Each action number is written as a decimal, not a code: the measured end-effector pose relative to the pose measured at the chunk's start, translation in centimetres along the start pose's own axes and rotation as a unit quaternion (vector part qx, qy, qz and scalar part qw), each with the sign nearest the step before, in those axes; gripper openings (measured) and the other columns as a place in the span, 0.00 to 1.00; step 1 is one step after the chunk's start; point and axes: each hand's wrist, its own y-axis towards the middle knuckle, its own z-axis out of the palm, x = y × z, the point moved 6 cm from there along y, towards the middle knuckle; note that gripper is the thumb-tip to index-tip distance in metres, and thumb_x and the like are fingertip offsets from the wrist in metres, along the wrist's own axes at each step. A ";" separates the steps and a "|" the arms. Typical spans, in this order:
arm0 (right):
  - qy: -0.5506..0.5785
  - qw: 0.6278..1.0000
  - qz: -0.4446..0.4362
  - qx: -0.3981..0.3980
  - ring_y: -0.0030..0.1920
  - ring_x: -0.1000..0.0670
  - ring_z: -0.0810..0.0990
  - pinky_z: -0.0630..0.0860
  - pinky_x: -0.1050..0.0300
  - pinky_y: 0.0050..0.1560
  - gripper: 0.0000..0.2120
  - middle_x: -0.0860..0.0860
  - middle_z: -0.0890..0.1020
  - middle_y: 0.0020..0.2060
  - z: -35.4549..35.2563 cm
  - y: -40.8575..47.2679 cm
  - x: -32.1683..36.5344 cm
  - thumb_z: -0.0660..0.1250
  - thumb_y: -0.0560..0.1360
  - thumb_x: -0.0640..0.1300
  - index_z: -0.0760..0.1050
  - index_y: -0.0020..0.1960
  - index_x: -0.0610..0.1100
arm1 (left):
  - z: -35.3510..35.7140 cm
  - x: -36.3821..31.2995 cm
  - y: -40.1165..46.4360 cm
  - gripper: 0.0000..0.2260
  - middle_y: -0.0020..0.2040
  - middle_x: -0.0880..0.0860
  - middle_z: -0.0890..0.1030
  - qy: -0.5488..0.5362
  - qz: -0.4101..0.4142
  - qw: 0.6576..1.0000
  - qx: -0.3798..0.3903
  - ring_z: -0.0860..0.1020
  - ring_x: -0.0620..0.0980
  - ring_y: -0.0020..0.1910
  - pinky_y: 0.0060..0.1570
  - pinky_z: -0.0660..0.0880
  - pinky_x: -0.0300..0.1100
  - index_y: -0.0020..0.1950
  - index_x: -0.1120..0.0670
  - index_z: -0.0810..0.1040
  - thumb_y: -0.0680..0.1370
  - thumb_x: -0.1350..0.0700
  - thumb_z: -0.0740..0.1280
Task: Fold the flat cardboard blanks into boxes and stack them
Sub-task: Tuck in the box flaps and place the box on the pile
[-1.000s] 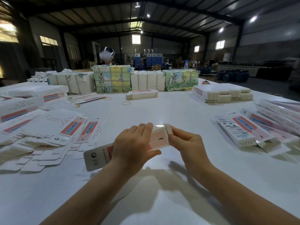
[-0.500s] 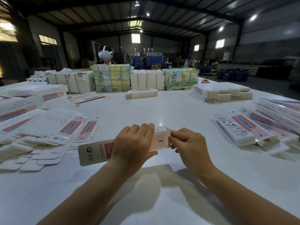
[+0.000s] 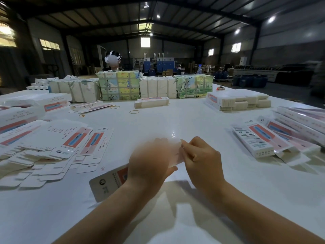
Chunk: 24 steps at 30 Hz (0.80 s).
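At the far left of the white desk (image 3: 158,120), flat blanks (image 3: 58,143) are lying fanned out in an overlapping pile, with more stacked behind them toward the desk's edge. Rubber bands (image 3: 134,112) are sitting farther back, near a small folded box (image 3: 151,102). Along the far edge, bundles (image 3: 119,85) of wrapped stock are standing in a row, and a person wearing a headset (image 3: 112,58) is sitting behind them.

In the near middle, the left hand (image 3: 149,164), blurred, is gripping a long box (image 3: 112,182) around its middle, fingers over the top and thumb beneath; the box's grey end is sticking out toward the lower left, slightly above the desk. The right hand (image 3: 202,155) is pinching the box's other end, its fingers curled on the flap there, touching the left hand's fingertips.

To the right, finished boxes (image 3: 263,138) are lying side by side, and a white stack (image 3: 237,101) is sitting behind them.
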 end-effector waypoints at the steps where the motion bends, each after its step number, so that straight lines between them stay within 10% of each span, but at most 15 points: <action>1: 0.014 1.000 0.010 0.003 0.25 0.48 0.71 0.65 0.61 0.26 0.07 0.48 0.73 0.27 0.2 0.0 -0.2 0.65 0.70 0.36 0.80 0.35 0.39 | 0.0 0.1 0.1 0.34 0.34 0.54 0.79 -0.003 -0.007 1.000 0.003 0.75 0.50 0.27 0.25 0.69 0.37 0.48 0.60 0.81 0.53 0.36 0.78; 13: 0.226 0.952 0.166 0.120 0.38 0.57 0.79 0.70 0.72 0.38 0.11 0.57 0.82 0.36 2.4 -0.7 -1.9 0.68 0.72 0.32 0.84 0.47 0.45 | 0.4 2.7 0.0 0.30 0.32 0.51 0.78 -0.058 -0.038 0.994 0.083 0.76 0.52 0.26 0.22 0.64 0.39 0.44 0.56 0.80 0.53 0.39 0.81; 18: 0.084 0.974 -0.068 0.197 0.66 0.48 0.71 0.69 0.57 0.63 0.35 0.46 0.70 0.69 2.4 -0.7 0.3 0.73 0.69 0.39 0.64 0.73 0.44 | 0.2 2.8 0.0 0.28 0.35 0.50 0.80 -0.071 0.011 0.991 0.115 0.78 0.52 0.27 0.23 0.69 0.40 0.45 0.54 0.77 0.57 0.37 0.78; 24: 0.060 0.943 -0.202 0.258 0.66 0.41 0.70 0.71 0.46 0.64 0.32 0.42 0.71 0.68 3.8 -1.7 1.1 0.70 0.72 0.40 0.62 0.73 0.35 | 0.1 2.1 -0.4 0.34 0.35 0.49 0.82 -0.105 0.086 0.986 0.097 0.79 0.49 0.27 0.23 0.71 0.38 0.48 0.57 0.81 0.54 0.34 0.77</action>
